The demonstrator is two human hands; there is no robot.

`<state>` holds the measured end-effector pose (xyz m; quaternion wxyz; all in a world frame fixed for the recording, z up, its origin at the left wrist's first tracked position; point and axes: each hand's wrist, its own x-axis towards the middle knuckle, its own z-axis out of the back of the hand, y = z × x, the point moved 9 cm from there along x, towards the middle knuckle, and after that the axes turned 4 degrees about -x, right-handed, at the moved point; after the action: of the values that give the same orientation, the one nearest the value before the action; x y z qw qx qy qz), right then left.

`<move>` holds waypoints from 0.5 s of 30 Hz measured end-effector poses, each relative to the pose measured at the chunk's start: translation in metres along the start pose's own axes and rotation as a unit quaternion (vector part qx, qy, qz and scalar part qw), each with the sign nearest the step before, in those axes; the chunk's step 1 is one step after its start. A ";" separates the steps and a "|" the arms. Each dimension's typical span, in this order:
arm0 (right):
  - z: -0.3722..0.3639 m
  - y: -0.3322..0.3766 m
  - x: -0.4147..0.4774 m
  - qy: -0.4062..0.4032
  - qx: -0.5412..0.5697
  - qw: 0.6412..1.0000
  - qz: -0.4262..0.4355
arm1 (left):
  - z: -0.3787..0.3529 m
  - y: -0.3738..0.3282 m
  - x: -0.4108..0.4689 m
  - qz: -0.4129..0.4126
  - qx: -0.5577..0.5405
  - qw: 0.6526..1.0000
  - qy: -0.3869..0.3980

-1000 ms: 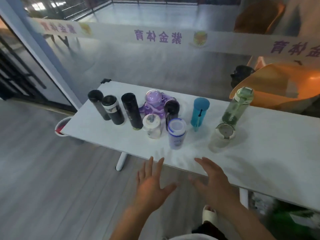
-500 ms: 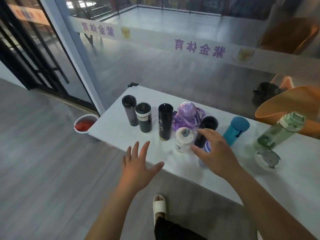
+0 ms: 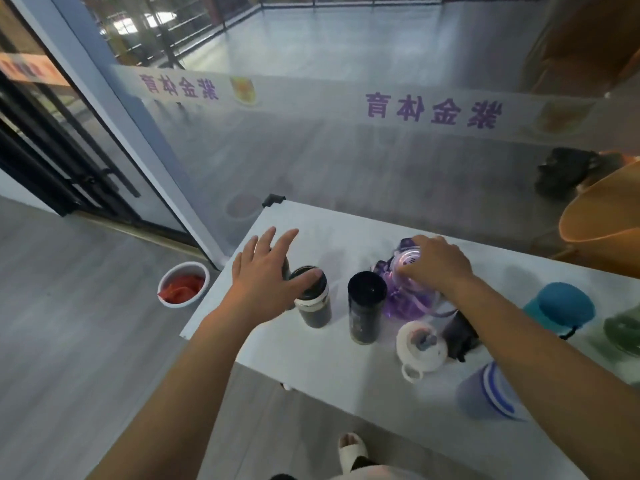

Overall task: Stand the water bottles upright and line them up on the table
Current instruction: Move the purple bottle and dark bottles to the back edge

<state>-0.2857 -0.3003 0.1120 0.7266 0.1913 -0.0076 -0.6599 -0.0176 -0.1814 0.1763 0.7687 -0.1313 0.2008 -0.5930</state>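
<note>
Several bottles stand on the white table [image 3: 346, 233]: a black one with a white band [image 3: 313, 306], a tall black one [image 3: 365, 313], a purple one [image 3: 403, 301], a white-lidded one [image 3: 420, 348], a dark one [image 3: 457, 337] half under my right forearm, a blue-striped one [image 3: 485, 396], a teal one [image 3: 557, 308] and a blurred green one [image 3: 623, 334]. My left hand [image 3: 266, 275] hovers with fingers spread over the leftmost black bottle, mostly hiding it; its thumb lies on the white-banded bottle's lid. My right hand [image 3: 436, 263] curls over the purple bottle's lid.
A white bowl with red contents [image 3: 183, 284] sits on the floor by the table's left corner. A glass wall with a lettered band runs right behind the table. An orange chair [image 3: 602, 220] and a black bag [image 3: 564, 171] are at far right. My slippered foot [image 3: 351, 452] is below the table edge.
Both hands have reached forward over the table. The left went from below the edge to above the leftmost black bottles. The right left the blue-striped bottle for the purple bottle's lid.
</note>
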 end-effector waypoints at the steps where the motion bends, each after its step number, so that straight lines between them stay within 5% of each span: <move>1: -0.006 0.001 0.007 0.017 -0.017 1.000 -0.005 | 0.003 0.002 0.012 -0.006 0.010 1.000 -0.002; 7: -0.036 0.007 0.029 0.072 -0.166 0.983 0.007 | 0.000 0.009 0.087 -0.048 0.027 0.997 0.050; 15: -0.040 0.015 0.053 0.096 -0.155 0.982 -0.042 | -0.022 0.068 0.210 -0.089 -0.011 0.985 0.144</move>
<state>-0.2544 -0.3400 0.0668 0.7165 0.1389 0.1727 -0.6614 0.0757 -0.3654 0.0949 0.6744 -0.0701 0.3039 -0.6692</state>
